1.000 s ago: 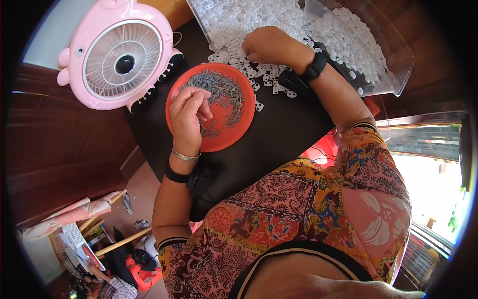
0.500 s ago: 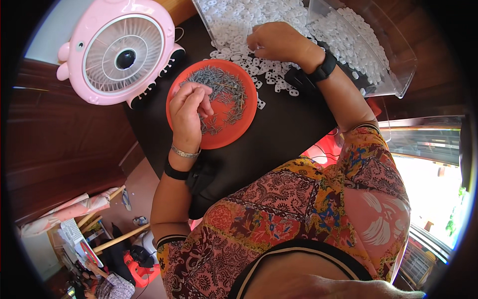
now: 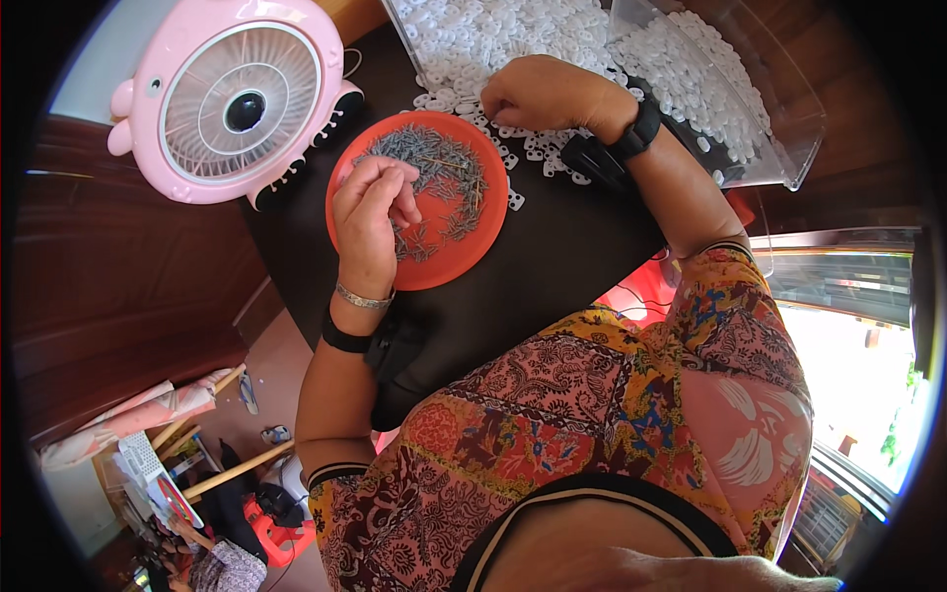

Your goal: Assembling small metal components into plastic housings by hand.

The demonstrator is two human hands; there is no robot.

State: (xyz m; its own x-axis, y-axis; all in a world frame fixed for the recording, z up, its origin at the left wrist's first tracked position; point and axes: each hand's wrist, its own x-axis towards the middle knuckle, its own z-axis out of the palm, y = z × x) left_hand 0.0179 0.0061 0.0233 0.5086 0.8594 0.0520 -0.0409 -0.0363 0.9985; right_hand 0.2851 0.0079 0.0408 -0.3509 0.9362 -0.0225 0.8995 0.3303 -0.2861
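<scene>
My left hand (image 3: 373, 212) is over the left side of a round orange-red plate (image 3: 464, 264), its fingers curled and thumb against them. Whatever they pinch is too small or hidden. Small grey screws (image 3: 419, 148) lie heaped around the plate, thickest at its far side. Farther right, my right hand (image 3: 552, 94) is closed, palm down, with its fingertips at the near edge of a pile of small white plastic pieces with holes (image 3: 503, 39). The hand itself hides what those fingers grip, if anything.
A pink animal-shaped fan (image 3: 242, 104) stands at the far left of the black table (image 3: 552, 242). At the back right, a clear plastic bin (image 3: 794, 158) holds more white pieces. A black device (image 3: 592, 158) is at my right wrist. Another person (image 3: 227, 567) is at the lower left.
My right hand has shifted slightly toward me, and its fingers have curled further down over the near white pieces. My left hand stays almost in place over the plate.
</scene>
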